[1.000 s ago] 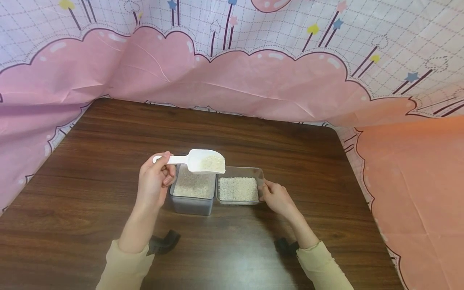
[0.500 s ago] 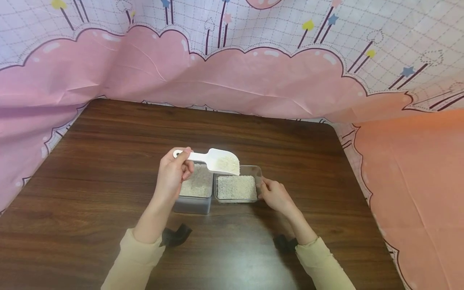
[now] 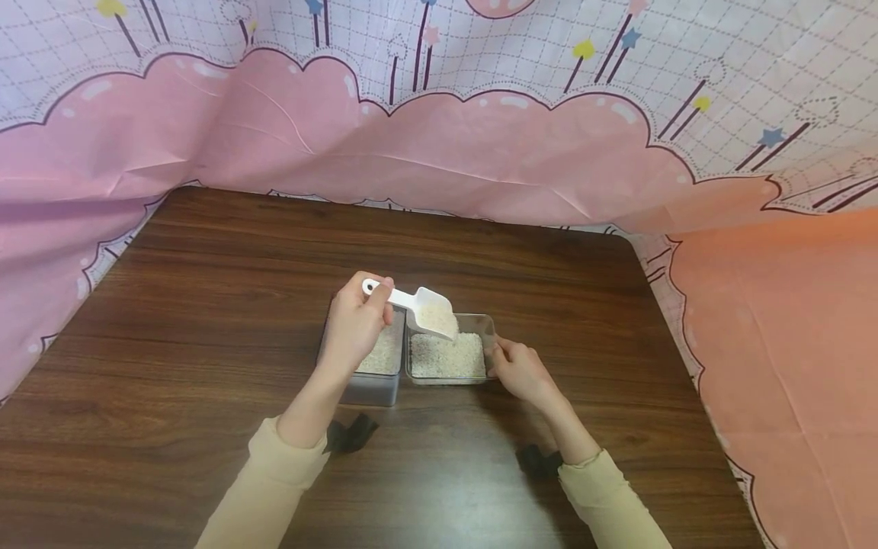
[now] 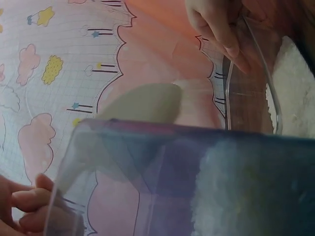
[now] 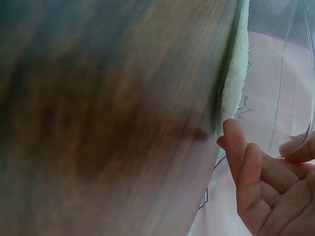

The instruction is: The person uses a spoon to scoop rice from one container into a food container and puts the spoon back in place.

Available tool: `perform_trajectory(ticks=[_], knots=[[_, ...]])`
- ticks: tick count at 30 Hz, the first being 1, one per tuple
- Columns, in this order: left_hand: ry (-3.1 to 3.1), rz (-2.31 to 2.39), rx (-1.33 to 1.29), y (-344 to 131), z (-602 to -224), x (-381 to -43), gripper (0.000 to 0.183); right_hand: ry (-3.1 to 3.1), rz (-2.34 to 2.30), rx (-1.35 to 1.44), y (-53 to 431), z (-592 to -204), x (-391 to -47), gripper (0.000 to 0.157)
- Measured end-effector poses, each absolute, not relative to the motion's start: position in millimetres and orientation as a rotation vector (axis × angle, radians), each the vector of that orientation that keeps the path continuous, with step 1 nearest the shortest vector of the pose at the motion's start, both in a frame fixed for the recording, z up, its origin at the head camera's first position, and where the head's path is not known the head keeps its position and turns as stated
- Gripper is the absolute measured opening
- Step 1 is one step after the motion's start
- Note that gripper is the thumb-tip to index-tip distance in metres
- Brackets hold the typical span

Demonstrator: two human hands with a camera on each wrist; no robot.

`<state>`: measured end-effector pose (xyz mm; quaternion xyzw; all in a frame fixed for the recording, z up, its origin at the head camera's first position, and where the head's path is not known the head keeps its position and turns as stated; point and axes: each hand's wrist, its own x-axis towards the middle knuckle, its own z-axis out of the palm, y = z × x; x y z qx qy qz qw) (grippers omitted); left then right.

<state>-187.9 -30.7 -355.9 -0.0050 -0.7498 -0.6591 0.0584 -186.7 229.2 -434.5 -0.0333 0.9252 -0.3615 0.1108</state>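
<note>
In the head view my left hand (image 3: 353,324) grips the handle of a white scoop (image 3: 422,300). White grains that look like rice lie in the scoop, which tilts tip-down over the shallow clear container (image 3: 447,380). My right hand (image 3: 521,371) pinches that container's right end; in the right wrist view the thumb lies at its rim (image 5: 309,129). Rice (image 3: 449,357) covers its bottom. Beside it on the left stands a taller clear container (image 3: 370,390) of rice, partly hidden by my left hand. The left wrist view shows this taller container close up, the scoop blurred behind it.
Both containers stand on a brown wooden table (image 3: 439,480). A patterned pink and white curtain (image 3: 439,152) hangs behind the table, with an orange stretch (image 3: 775,343) at the right. Dark straps or mounts (image 3: 353,432) show by both wrists.
My left hand has carried the scoop rightward from above the taller container to over the shallow one, and the scoop has tipped downward. My right hand keeps its hold on the shallow container.
</note>
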Motion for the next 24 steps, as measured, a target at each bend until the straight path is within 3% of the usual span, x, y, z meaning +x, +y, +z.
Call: perform_trajectory(ticks=[13,24], knots=[[-2.525,-1.541,-0.198,-18,-348,-182,0.022,2.708,-1.076,-0.098,230,-433,-186,0.045],[-2.218,-1.955,-0.121,-31,-351,-181,0.014,2.717,-1.072,-0.086,228,-433,-186,0.045]])
